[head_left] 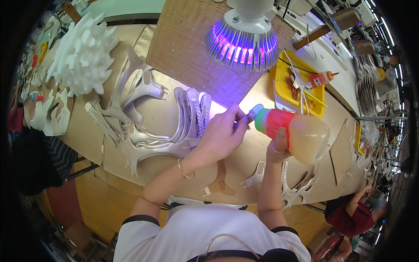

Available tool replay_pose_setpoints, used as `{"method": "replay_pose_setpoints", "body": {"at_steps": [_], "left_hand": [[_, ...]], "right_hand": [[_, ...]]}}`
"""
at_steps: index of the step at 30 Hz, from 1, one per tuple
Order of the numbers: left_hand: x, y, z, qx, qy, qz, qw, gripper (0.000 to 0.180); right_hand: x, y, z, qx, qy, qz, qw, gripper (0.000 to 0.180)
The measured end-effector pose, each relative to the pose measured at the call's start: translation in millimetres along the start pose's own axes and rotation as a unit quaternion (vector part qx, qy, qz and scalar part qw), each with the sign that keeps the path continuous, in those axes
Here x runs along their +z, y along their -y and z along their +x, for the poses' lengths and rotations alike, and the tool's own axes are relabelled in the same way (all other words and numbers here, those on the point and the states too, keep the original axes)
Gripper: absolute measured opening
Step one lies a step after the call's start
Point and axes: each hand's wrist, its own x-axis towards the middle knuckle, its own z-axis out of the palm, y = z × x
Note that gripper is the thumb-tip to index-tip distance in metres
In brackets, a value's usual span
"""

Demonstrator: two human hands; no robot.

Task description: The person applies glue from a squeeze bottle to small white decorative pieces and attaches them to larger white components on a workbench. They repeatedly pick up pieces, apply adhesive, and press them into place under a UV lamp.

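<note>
My right hand [280,146] is wrapped round a glue bottle [307,133], a soft squeeze bottle of pale yellowish liquid with a red label and green collar. The bottle lies tilted on its side, its nozzle pointing left. My left hand [224,132] pinches a small silvery strap piece [256,108] with a rounded end; the nozzle meets it at my fingertips. Most of that piece is hidden by the fingers. Left of my hands, silver sandal uppers [148,146] with braided straps lie piled. Near me rests a brown-backed upper [221,183], beside a silver one [256,175].
A finned lamp [242,43] glowing violet hangs above a cardboard sheet [183,39]. At the right stands a yellow tray [279,81] with another bottle [321,79] in it. A white spiky object [83,54] sits far left. A co-worker [353,214] is at lower right.
</note>
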Motion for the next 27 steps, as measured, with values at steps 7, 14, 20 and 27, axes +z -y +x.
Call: {"method": "replay_pose_setpoints", "body": {"at_steps": [7,14,20,27], "left_hand": [[2.9,2.1,-1.0,0.008,-0.018,-0.012,1.0,0.014],[3.4,1.9,-1.6,-0.008,-0.007,-0.005,1.0,0.013],[3.3,2.0,-2.2,-0.013,0.0,0.038,0.999,0.013],[4.9,1.8,-2.0,0.008,-0.018,0.014,1.0,0.013]], "right_hand": [[-5.1,0.9,0.4,0.05,-0.041,-0.09,0.994,0.062],[-3.2,-2.8,0.5,0.018,-0.048,-0.15,0.987,0.067],[-3.1,-1.1,-1.4,0.046,0.003,-0.102,0.994,0.072],[-7.4,1.0,0.0,0.023,0.027,-0.147,0.989,0.073]]}}
